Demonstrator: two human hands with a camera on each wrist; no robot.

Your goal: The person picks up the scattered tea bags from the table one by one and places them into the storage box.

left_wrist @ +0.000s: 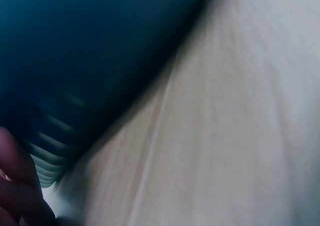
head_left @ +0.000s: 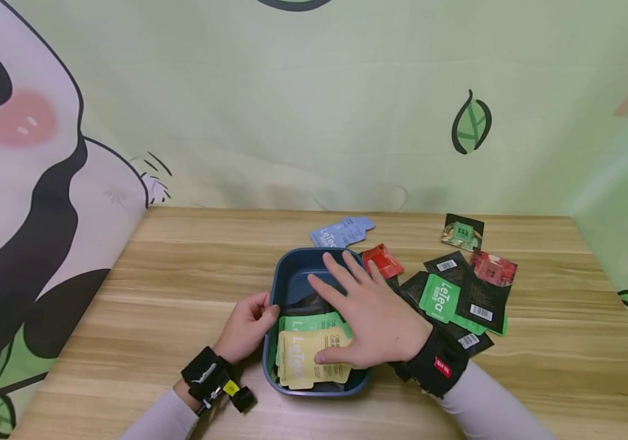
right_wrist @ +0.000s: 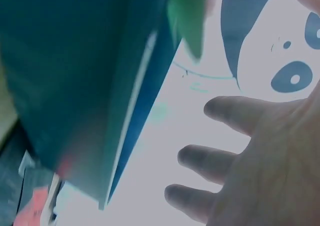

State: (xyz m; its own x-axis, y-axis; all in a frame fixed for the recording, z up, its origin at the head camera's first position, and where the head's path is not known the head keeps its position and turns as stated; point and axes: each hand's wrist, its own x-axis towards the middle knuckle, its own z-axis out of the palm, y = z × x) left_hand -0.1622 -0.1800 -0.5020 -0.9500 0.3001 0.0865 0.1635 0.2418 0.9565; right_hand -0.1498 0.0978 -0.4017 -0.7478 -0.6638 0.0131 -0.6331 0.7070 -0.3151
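A dark blue rectangular bin (head_left: 299,272) stands on the table, also seen in part from the left wrist (left_wrist: 100,46). My left hand (head_left: 247,327) grips its left wall, the thumb on the rim and the fingers along the outside. Over the bin's right side spreads my right hand (head_left: 376,315), fingers straight and apart, holding nothing I can see; the right wrist view shows the same spread fingers (right_wrist: 207,161) beside the bin. Inside lie a cream-yellow LeTea packet (head_left: 305,357), a green packet (head_left: 305,322) partly beneath it, and something black (head_left: 308,304). The right hand covers part of the contents.
Blue packets (head_left: 341,232) lie behind the bin. Beside its right rim is a red packet (head_left: 384,261). Farther right spreads a loose pile of black packets (head_left: 481,305), a green LeTea packet (head_left: 439,298) and a red-and-black one (head_left: 493,269). A green-labelled packet (head_left: 463,231) lies behind them.
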